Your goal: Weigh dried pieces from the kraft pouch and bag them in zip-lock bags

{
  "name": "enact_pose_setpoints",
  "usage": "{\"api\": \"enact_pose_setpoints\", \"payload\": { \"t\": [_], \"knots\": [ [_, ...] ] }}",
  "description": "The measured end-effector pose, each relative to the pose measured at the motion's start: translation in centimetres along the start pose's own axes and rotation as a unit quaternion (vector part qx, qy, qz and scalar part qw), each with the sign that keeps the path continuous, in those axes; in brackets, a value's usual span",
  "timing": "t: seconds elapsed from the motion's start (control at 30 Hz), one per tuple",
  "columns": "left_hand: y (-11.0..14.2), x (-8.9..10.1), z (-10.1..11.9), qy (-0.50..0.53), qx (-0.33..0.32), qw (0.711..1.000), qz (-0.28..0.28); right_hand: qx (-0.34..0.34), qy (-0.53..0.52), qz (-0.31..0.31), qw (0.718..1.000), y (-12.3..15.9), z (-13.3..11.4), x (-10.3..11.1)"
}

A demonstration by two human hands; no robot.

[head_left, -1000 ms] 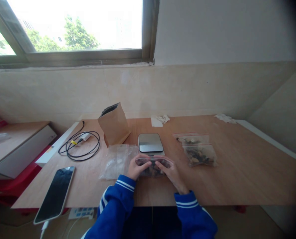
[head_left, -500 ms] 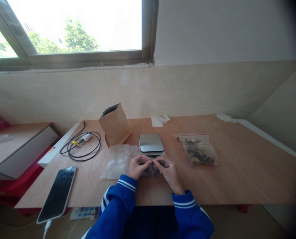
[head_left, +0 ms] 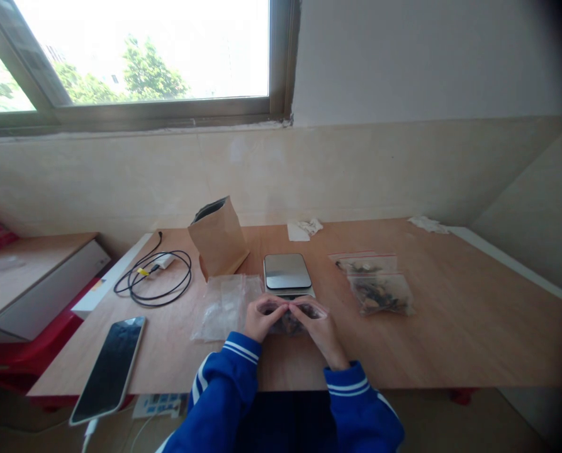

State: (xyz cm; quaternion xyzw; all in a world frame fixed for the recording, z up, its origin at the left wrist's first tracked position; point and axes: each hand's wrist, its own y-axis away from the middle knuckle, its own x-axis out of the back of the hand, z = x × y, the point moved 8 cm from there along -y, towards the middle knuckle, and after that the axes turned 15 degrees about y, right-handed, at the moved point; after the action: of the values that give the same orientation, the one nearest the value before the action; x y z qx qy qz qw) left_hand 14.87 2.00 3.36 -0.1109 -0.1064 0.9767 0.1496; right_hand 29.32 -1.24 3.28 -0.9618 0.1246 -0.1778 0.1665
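Observation:
My left hand (head_left: pixel 263 318) and my right hand (head_left: pixel 320 326) meet at the red-edged top of a clear zip bag (head_left: pixel 288 322) and pinch it between them. The bag holds dark, dried-looking pieces, and my fingers hide most of it. It sits just in front of a flat steel-topped kitchen scale (head_left: pixel 287 272). Beside my left hand lies a flat, clear plastic bag (head_left: pixel 226 307). To the right are two more zip bags, a lower one (head_left: pixel 379 294) and a farther one (head_left: pixel 364 264), both holding similar dark pieces.
On the wooden table (head_left: pixel 432 327) stand a brown paper bag (head_left: pixel 219 236), a coiled black cable (head_left: pixel 153 280) and a phone (head_left: pixel 109 371) overhanging the front edge. White tissue (head_left: pixel 304 229) lies at the back, below a window.
My hands have moved closer together, and the bag's top edge has narrowed between my fingers. The camera view has shifted slightly.

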Motion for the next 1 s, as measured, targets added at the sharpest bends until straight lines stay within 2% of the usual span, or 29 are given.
{"api": "enact_pose_setpoints", "payload": {
  "t": [0.3,0.43,0.57,0.73,0.9,1.0],
  "knots": [
    [-0.3,0.7,0.6,-0.04,-0.038,0.998,0.016,-0.005,0.005,0.029,1.0,0.3,0.5,0.2],
    [-0.3,0.9,0.4,-0.046,-0.026,0.998,0.02,-0.048,-0.018,0.008,0.999,0.6,1.1,0.1],
    [-0.4,1.1,0.2,-0.045,-0.014,0.999,0.025,-0.118,-0.048,0.067,0.99,1.2,2.8,1.2],
    [-0.4,0.7,0.2,-0.044,-0.013,0.999,0.01,-0.122,-0.006,0.107,0.987,1.3,3.2,2.1],
    [-0.4,0.9,0.4,-0.048,-0.004,0.999,0.011,-0.155,-0.061,0.074,0.983,1.7,3.3,2.1],
    [-0.4,0.8,0.1,-0.046,0.013,0.999,0.0,-0.164,-0.025,0.075,0.983,2.2,3.2,2.5]
  ]
}}
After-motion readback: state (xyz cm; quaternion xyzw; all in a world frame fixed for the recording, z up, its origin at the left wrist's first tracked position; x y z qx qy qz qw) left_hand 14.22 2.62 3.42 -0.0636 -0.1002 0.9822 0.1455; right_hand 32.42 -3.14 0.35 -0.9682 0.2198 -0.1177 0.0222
